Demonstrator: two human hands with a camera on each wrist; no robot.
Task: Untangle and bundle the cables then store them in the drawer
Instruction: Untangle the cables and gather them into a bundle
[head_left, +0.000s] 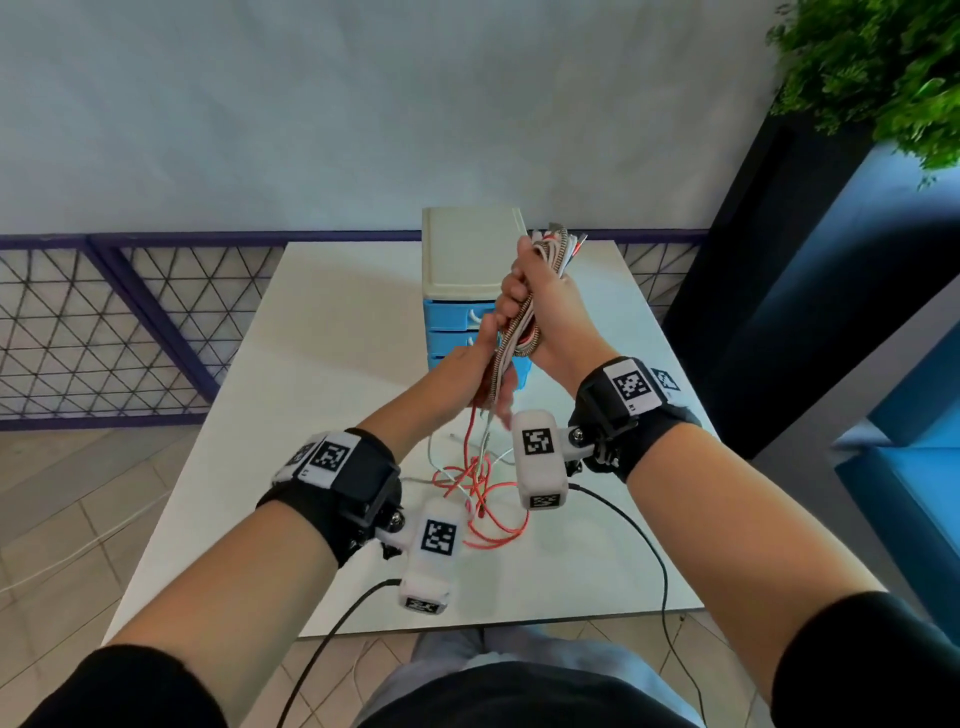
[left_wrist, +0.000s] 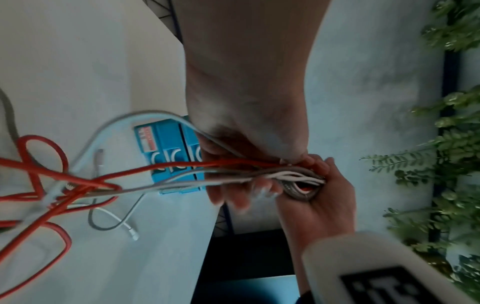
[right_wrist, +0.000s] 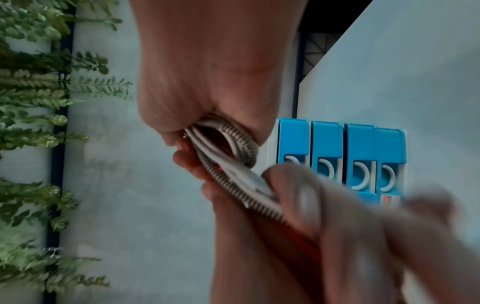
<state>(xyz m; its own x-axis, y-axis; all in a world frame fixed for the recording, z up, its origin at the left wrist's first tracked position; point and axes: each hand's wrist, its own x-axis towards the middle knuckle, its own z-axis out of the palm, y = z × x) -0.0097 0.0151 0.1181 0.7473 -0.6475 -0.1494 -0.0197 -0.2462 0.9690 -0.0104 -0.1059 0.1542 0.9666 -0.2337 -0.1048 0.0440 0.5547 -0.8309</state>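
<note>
My right hand (head_left: 530, 296) is raised in front of the drawer unit (head_left: 457, 317) and grips a folded bundle of cables (head_left: 553, 249): a striped braided one, white ones and a red one. The bundle's loops (right_wrist: 233, 135) stick out of the right fist (right_wrist: 197, 115). Just below, my left hand (head_left: 483, 374) curls its fingers (left_wrist: 233, 191) round the strands (left_wrist: 161, 181) that trail from the bundle. These red and white tails (head_left: 480, 493) hang to the table (head_left: 311, 364) and lie there in a loose tangle (left_wrist: 52, 185). All the blue drawers (right_wrist: 327, 144) are closed.
The white-topped drawer unit stands at the table's far edge. A blue metal fence (head_left: 130, 322) runs behind the table and a green plant (head_left: 883, 67) hangs at the right. Black camera leads (head_left: 649, 545) run off the near edge.
</note>
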